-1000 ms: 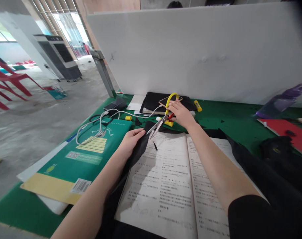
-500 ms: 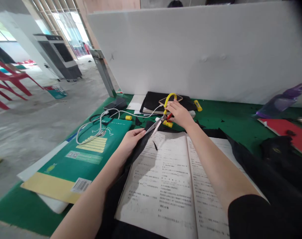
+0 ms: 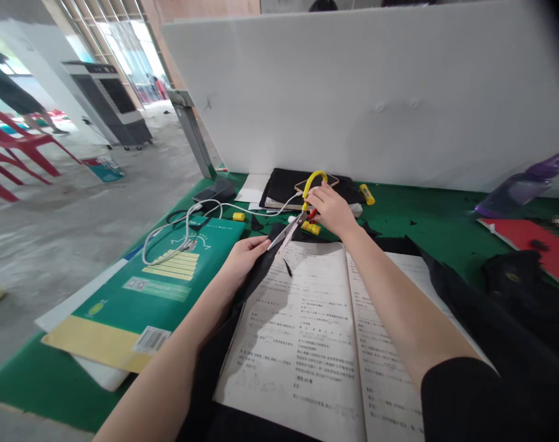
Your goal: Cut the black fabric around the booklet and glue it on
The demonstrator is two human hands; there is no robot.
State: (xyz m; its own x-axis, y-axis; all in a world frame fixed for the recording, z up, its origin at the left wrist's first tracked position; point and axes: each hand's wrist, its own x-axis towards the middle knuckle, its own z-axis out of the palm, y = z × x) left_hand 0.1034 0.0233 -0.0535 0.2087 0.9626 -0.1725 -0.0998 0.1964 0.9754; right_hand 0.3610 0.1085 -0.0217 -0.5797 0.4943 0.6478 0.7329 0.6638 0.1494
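Note:
My right hand (image 3: 329, 207) is closed round the yellow and red handles of a pair of scissors (image 3: 301, 216). The blades point down and left, parted, at the edge of a black cloth (image 3: 260, 265). My left hand (image 3: 248, 255) pinches that cloth between thumb and fingers, close to the blade tips. An open printed book (image 3: 307, 331) lies on top of the cloth, below both hands. A small black scrap (image 3: 287, 267) rests on its left page.
A green book (image 3: 164, 276) with a white cable (image 3: 145, 252) over it lies left. Behind are a black folder (image 3: 279, 184) and a phone (image 3: 337, 181). A purple bottle (image 3: 519, 187) and red book (image 3: 514, 236) are right. A white panel (image 3: 353, 92) stands behind the table.
My hands and the scissors have hardly moved. At the far left, more of a person's legs shows behind the red chairs.

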